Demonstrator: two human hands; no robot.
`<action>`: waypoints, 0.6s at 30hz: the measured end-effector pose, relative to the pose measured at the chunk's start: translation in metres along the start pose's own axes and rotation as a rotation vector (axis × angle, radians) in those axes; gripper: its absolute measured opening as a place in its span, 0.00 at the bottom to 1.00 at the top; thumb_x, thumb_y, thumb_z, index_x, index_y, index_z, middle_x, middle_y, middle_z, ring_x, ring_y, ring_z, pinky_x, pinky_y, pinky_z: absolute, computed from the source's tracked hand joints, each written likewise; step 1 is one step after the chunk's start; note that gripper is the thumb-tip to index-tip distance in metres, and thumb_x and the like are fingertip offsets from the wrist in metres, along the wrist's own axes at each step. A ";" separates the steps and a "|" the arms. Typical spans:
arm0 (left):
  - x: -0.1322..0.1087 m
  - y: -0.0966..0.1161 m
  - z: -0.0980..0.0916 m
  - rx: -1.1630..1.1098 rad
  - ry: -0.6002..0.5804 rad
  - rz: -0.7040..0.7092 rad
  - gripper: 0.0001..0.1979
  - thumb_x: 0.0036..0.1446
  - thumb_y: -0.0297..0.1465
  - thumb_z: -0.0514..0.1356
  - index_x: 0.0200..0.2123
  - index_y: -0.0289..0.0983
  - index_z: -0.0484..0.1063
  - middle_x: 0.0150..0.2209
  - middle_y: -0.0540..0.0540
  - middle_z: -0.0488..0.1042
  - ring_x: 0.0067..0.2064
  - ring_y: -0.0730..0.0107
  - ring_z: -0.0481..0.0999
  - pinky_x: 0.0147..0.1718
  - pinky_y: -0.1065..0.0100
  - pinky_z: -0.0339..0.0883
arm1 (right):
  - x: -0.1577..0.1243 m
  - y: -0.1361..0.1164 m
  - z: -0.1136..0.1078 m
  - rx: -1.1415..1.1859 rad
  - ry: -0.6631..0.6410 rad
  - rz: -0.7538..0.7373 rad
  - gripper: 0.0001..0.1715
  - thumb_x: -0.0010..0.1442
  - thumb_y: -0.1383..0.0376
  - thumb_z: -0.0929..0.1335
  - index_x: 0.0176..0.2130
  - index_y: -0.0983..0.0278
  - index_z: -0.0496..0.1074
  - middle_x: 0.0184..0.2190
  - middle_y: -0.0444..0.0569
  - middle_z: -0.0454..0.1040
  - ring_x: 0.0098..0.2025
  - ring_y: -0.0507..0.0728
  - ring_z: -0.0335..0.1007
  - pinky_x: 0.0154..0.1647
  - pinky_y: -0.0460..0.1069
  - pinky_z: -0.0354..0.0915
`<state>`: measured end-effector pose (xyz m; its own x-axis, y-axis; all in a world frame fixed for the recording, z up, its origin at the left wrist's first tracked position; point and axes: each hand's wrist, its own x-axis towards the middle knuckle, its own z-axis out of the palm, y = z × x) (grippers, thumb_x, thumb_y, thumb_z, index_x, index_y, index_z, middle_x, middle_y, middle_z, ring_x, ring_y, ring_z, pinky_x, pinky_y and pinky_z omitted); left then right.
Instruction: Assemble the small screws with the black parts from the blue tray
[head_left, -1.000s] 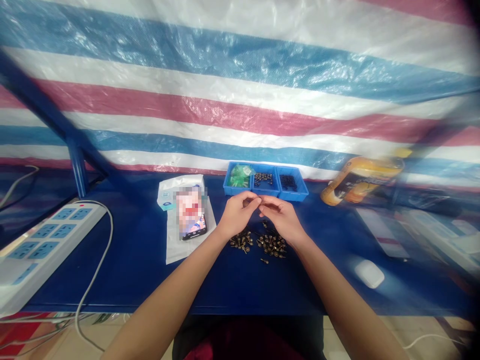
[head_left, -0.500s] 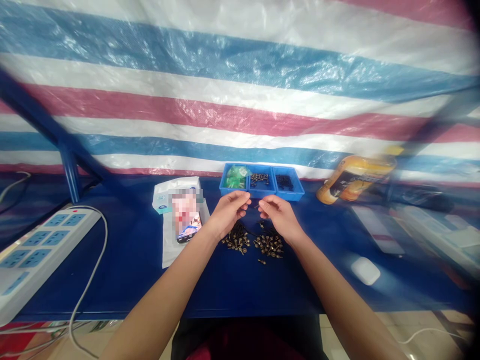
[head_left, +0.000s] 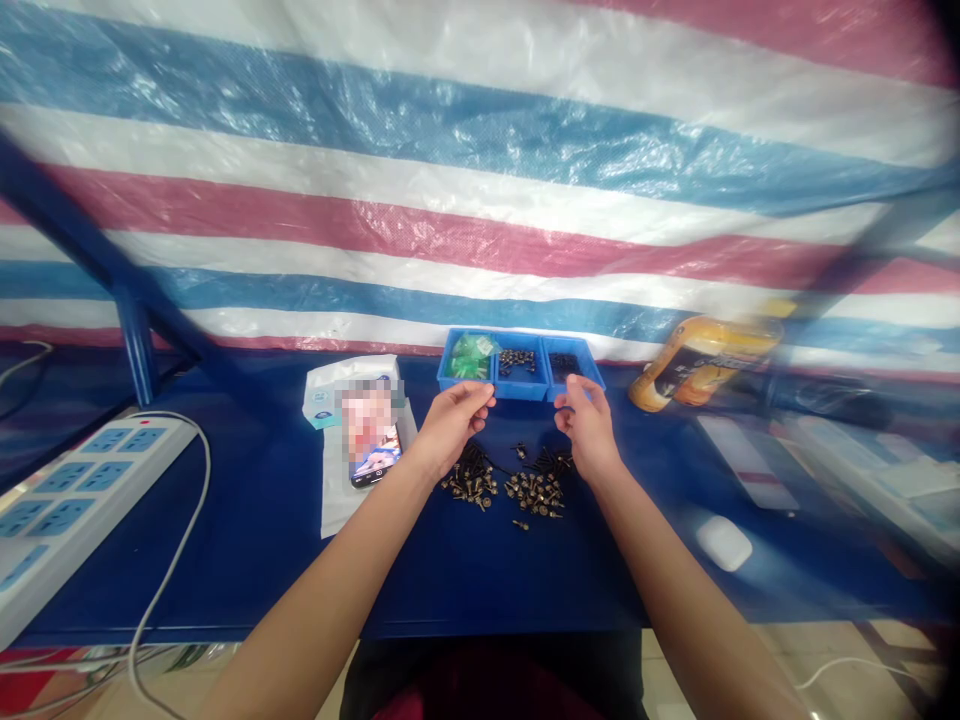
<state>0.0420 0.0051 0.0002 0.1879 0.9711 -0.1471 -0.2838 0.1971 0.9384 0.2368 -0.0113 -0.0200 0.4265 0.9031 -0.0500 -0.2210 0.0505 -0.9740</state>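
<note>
Screws (head_left: 517, 487) lie heaped under our hands. Left hand (head_left: 450, 425) and right hand (head_left: 589, 430), by the tray (head_left: 525, 390), curl their fingers; we cannot tell whether they grasp anything.

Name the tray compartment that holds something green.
The left compartment: it alone holds green plastic; the middle one holds brownish screws, the right one small black parts.

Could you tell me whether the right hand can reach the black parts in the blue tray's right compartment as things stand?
Probably yes: the right hand is at the front wall of the blue tray, just before the black parts in its open-topped right compartment, with nothing between.
</note>
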 end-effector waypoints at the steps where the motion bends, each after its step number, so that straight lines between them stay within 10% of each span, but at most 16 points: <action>1: 0.000 -0.001 0.000 0.035 0.000 0.012 0.16 0.47 0.41 0.71 0.31 0.35 0.73 0.31 0.49 0.74 0.28 0.80 0.67 0.27 0.75 0.61 | 0.000 0.000 0.000 -0.019 -0.028 -0.010 0.23 0.53 0.46 0.72 0.40 0.59 0.68 0.23 0.38 0.69 0.18 0.48 0.58 0.18 0.46 0.54; 10: -0.003 -0.009 0.003 0.328 -0.182 0.180 0.14 0.55 0.41 0.64 0.33 0.35 0.76 0.31 0.47 0.77 0.30 0.73 0.70 0.30 0.70 0.62 | -0.021 -0.004 0.013 -0.309 -0.504 -0.164 0.18 0.57 0.54 0.71 0.45 0.60 0.77 0.29 0.44 0.75 0.24 0.51 0.64 0.28 0.48 0.62; 18: -0.004 -0.008 0.005 0.327 -0.203 0.178 0.13 0.57 0.41 0.63 0.33 0.35 0.75 0.32 0.47 0.77 0.30 0.73 0.70 0.29 0.71 0.62 | -0.021 -0.003 0.012 -0.256 -0.489 -0.156 0.12 0.57 0.56 0.72 0.38 0.61 0.75 0.31 0.45 0.77 0.27 0.52 0.69 0.32 0.48 0.66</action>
<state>0.0485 -0.0015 -0.0047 0.3537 0.9334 0.0604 -0.0219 -0.0563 0.9982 0.2179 -0.0251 -0.0130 -0.0323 0.9885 0.1475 0.0572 0.1491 -0.9872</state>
